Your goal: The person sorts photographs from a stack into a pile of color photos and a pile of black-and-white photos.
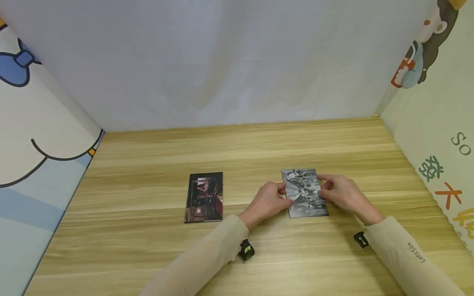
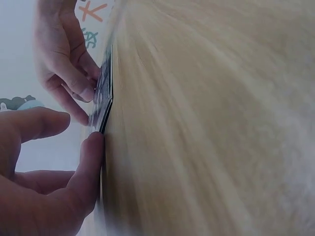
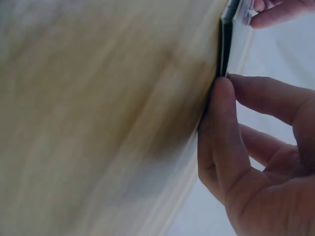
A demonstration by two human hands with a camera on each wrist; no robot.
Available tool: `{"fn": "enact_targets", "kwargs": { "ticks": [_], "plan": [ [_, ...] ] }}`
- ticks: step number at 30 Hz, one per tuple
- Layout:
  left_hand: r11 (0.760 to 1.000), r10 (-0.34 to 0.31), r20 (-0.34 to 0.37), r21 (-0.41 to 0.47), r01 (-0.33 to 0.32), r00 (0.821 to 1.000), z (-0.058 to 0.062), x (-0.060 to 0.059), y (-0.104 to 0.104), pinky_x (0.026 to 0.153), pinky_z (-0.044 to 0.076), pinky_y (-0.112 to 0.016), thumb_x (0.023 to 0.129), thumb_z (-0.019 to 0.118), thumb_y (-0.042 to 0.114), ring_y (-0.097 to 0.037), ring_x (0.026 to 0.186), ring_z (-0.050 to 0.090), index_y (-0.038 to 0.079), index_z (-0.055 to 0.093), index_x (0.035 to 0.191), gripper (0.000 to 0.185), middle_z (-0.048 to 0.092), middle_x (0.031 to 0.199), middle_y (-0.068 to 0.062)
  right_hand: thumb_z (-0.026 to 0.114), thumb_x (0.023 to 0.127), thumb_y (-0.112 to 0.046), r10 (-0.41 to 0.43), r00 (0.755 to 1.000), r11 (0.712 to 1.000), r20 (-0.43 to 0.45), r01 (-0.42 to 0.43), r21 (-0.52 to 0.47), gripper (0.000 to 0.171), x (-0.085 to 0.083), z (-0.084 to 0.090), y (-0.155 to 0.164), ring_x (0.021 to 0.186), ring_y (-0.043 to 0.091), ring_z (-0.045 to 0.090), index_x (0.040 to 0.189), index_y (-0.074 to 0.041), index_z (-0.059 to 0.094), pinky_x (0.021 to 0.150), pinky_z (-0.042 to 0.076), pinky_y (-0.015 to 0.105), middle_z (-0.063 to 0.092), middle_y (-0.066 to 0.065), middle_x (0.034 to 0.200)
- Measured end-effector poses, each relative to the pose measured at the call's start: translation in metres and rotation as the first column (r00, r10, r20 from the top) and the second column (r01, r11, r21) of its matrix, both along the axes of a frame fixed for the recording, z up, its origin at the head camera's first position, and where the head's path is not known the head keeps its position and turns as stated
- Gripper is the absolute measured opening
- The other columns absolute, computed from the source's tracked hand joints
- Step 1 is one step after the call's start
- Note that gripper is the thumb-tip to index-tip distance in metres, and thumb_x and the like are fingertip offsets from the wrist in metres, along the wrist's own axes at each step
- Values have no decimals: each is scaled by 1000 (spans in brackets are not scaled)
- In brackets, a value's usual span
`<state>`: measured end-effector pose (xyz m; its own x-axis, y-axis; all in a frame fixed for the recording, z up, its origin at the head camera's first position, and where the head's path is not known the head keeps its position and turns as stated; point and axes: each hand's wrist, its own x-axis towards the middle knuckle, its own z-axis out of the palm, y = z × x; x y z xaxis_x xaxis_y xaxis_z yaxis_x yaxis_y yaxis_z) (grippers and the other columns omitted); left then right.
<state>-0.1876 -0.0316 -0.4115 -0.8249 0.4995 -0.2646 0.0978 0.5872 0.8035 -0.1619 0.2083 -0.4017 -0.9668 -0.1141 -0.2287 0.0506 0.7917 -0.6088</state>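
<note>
A thin stack of postcards [image 1: 304, 193], a black-and-white crowd picture on top, lies low at the wooden tabletop right of centre. My left hand [image 1: 269, 200] holds its left edge, thumb overlapping the picture in the head view. At the opposite edge my right hand [image 1: 341, 192] grips with thumb and fingers, one finger extended to the far corner. Layered dark and pale edges of the stack [image 3: 227, 42] show in the right wrist view, with fingertips right at its corner. In the left wrist view a fingertip of my left hand [image 2: 54, 182] meets the near edge.
Left of my hands lies another stack of postcards [image 1: 204, 197] with a dark picture on top. The wooden table [image 1: 148, 246] ends at a pale back wall [image 1: 237, 61], with printed panels at both sides. A black strap piece [image 1: 246, 250] sits at my left cuff.
</note>
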Motion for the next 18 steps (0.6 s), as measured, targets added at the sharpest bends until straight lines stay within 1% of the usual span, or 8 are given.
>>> {"fn": "enact_targets", "kwargs": {
  "ticks": [5, 8, 11, 13, 15, 18],
  "plan": [
    [1000, 2, 10, 2, -2, 1000, 0, 0, -1, 86, 53, -26, 88, 77, 17, -13, 97, 64, -4, 55, 146, 65, 67, 119, -8, 72, 92, -11, 3, 1000, 1000, -7, -3, 2, 56, -1, 0, 0, 75, 16, 59, 140, 13, 55, 68, 46, 33, 74, 10, 94],
    [1000, 7, 17, 26, -8, 1000, 0, 2, -3, 85, 55, -26, 89, 77, 19, -17, 102, 67, -4, 52, 148, 68, 66, 121, -11, 70, 95, -15, -8, 1000, 1000, -7, 8, -1, 57, 2, 1, 2, 79, 19, 62, 141, 14, 53, 68, 48, 34, 74, 13, 98],
    [997, 9, 29, 70, -11, 1000, 3, 5, -8, 87, 57, -28, 93, 74, 20, -21, 107, 69, -2, 47, 152, 69, 62, 127, -14, 66, 99, -20, -28, 999, 1000, -24, 28, -2, 56, 6, 4, 3, 90, 30, 68, 141, 15, 52, 74, 54, 41, 73, 19, 106],
    [994, 16, 30, 104, -19, 999, 6, 7, -12, 89, 57, -30, 95, 73, 21, -22, 109, 69, 0, 44, 155, 69, 61, 131, -14, 62, 102, -22, -41, 998, 999, -40, 40, -17, 56, 9, 8, 4, 101, 39, 69, 142, 15, 51, 81, 57, 47, 70, 24, 114],
    [990, 29, 26, 141, -32, 999, 10, 10, -18, 91, 57, -32, 96, 71, 23, -23, 112, 69, 3, 44, 155, 68, 61, 135, -13, 59, 104, -23, -54, 996, 998, -65, 51, -47, 54, 11, 12, 4, 110, 46, 67, 144, 14, 50, 89, 57, 54, 67, 29, 123],
    [978, 51, 0, 202, -50, 999, 18, 13, -28, 97, 55, -34, 98, 70, 26, -23, 119, 65, 5, 46, 154, 65, 63, 138, -11, 56, 107, -23, -75, 991, 994, -108, 65, -93, 54, 15, 17, 5, 121, 50, 61, 147, 12, 48, 98, 53, 59, 58, 32, 139]
  ]
}}
